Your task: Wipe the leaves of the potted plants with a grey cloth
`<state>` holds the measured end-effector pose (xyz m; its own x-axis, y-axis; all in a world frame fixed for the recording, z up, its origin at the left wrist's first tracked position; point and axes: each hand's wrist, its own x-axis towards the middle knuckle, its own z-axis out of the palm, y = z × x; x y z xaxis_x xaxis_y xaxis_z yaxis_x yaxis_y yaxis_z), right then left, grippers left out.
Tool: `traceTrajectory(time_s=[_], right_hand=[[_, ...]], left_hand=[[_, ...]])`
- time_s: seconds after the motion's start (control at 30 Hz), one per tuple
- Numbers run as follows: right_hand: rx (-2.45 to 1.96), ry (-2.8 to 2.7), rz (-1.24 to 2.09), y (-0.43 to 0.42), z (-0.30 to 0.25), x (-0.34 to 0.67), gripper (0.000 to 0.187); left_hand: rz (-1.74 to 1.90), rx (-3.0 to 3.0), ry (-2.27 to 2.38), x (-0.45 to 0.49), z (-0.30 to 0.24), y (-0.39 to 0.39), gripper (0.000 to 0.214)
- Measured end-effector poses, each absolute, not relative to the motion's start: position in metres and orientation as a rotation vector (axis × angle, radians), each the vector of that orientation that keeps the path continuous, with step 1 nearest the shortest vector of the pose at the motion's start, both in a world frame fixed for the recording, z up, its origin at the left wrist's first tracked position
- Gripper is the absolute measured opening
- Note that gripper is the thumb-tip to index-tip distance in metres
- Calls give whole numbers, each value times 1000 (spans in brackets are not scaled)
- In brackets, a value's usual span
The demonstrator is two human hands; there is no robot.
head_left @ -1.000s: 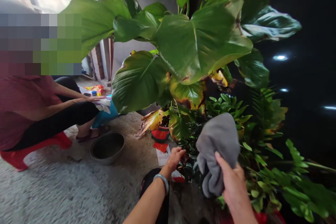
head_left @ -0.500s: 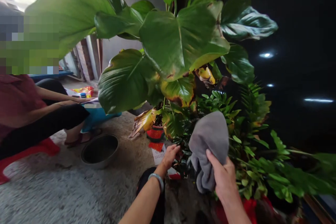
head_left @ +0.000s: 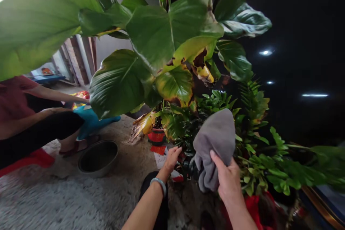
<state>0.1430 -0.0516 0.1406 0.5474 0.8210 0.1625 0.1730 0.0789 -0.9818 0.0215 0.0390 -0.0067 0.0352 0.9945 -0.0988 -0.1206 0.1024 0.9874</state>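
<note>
My right hand grips a grey cloth, bunched with its loose end hanging down, in front of the low green plants. To its left, my left hand, with a pale bangle on the wrist, is at the edge of a dark-leaved plant. Its fingers are drawn together by the leaves; whatever they hold is hidden. Above both hands spreads a tall plant with big green leaves, some of them yellow and brown at the edges.
A red pot stands behind my left hand, near a printed paper. On the rough floor at left is a grey basin. A seated person is further left on a red stool. Leafy plants spread right.
The view has turned slightly right, so the plants and basin sit further left. My right hand keeps the cloth at nearly the same place; my left hand stays by the dark leaves.
</note>
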Motion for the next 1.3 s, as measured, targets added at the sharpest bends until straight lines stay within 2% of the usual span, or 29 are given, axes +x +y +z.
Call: traceTrajectory(time_s=[0.1, 0.17, 0.3, 0.43, 0.47, 0.6, 0.67, 0.77, 0.97, 1.03, 1.13, 1.23, 1.3], right_hand=[[-1583, -746, 999, -74, 110, 135, 42], [-1665, -718, 1100, -98, 97, 129, 38], [-1600, -666, 872, -109, 122, 143, 44], [-1406, -514, 608, -65, 167, 176, 56], [-1393, -464, 630, -55, 168, 182, 57], [-1444, -272, 1120, -57, 125, 182, 54], [-1530, -326, 1185, -78, 97, 174, 54], [-1700, -516, 1050, -102, 90, 166, 48], [-1466, -425, 511, -63, 162, 199, 55], [-1440, -329, 602, -50, 161, 209, 50], [-1495, -247, 874, -60, 126, 205, 42], [-1635, -387, 1044, -92, 94, 184, 42], [-1726, -493, 1089, -106, 97, 175, 44]], left_hand=[[1193, 894, 1051, 19, -7, 41, 42], [1196, 890, 1051, 18, -8, 43, 44], [1213, 887, 1053, 20, -7, 43, 44], [1210, 864, 1074, 23, -7, 42, 44], [1212, 861, 1080, 23, -8, 42, 44], [1221, 859, 1090, 21, -11, 44, 44], [1231, 872, 1097, 19, -13, 44, 44], [1245, 899, 1101, 18, -14, 45, 43], [1259, 863, 1088, 22, -15, 43, 41], [1262, 860, 1079, 22, -16, 43, 40], [1248, 863, 1079, 21, -17, 44, 41], [1211, 862, 1084, 19, -16, 45, 42], [1189, 857, 1087, 19, -14, 45, 42]])
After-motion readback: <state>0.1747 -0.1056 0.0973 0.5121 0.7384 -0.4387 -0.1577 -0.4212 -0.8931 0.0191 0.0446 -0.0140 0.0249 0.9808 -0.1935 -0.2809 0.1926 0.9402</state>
